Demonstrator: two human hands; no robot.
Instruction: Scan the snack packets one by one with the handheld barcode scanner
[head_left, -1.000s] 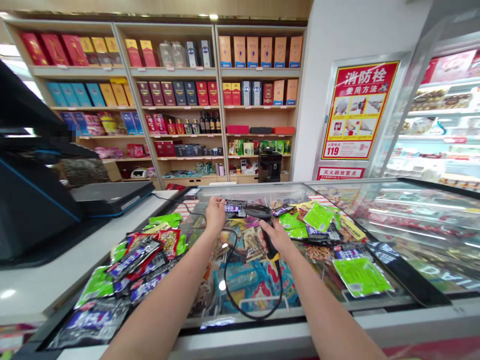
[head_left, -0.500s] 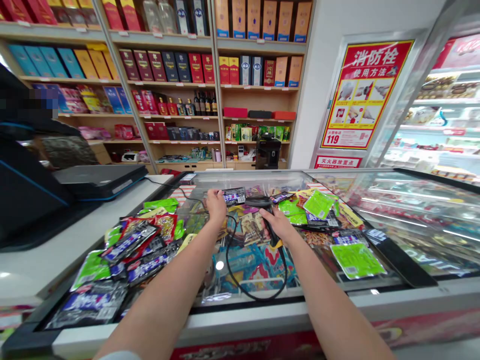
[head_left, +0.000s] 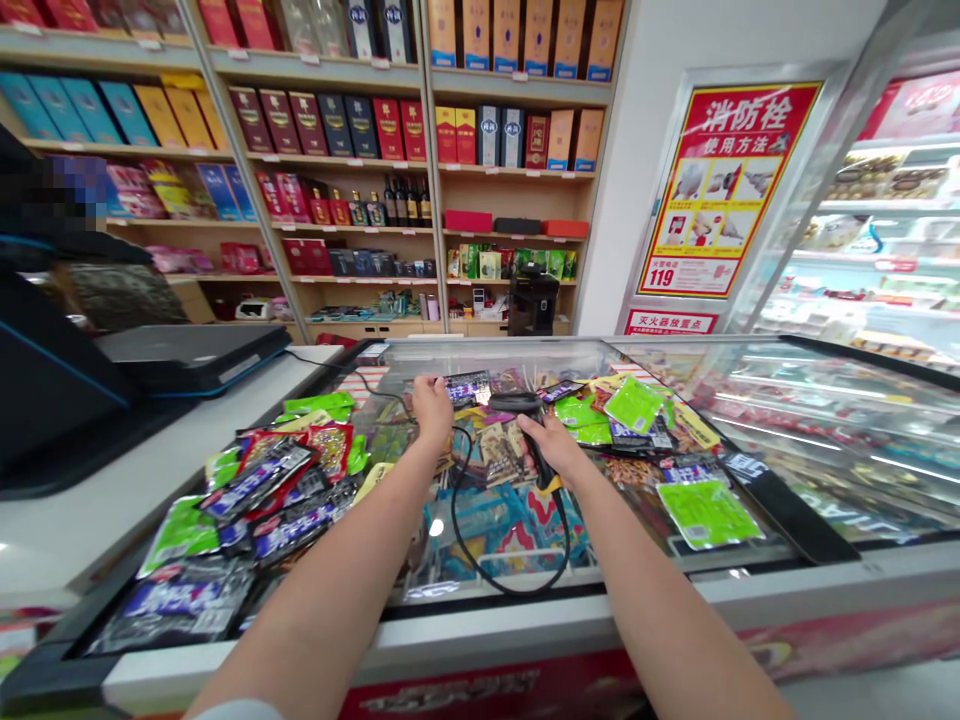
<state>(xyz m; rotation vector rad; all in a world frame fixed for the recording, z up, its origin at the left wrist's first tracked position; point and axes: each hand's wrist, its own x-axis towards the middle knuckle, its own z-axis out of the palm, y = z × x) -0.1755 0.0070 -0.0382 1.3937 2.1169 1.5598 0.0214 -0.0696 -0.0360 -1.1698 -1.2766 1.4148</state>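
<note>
My right hand [head_left: 547, 445] is wrapped round the handle of a black barcode scanner [head_left: 517, 403], whose head points left. Its black cable [head_left: 459, 520] loops over the glass lid [head_left: 480, 570] of a freezer. In my left hand [head_left: 433, 405] is the left end of a dark snack packet [head_left: 467, 388] with blue and white print, held up in front of the scanner head. Left of my left arm lies a pile of dark, red and green snack packets [head_left: 281, 490]. Beyond my right hand lie more packets, among them a bright green packet [head_left: 634, 403].
Another green packet [head_left: 709, 513] lies at the right beside a long black strip [head_left: 787, 510] on the freezer. A white counter [head_left: 45, 530] with a dark flat device [head_left: 195, 355] stands at the left. Shelves of boxed bottles [head_left: 330, 130] line the back wall.
Both hands keep nearly the same place, with the packet still held in front of the scanner. The whole view has shifted very slightly.
</note>
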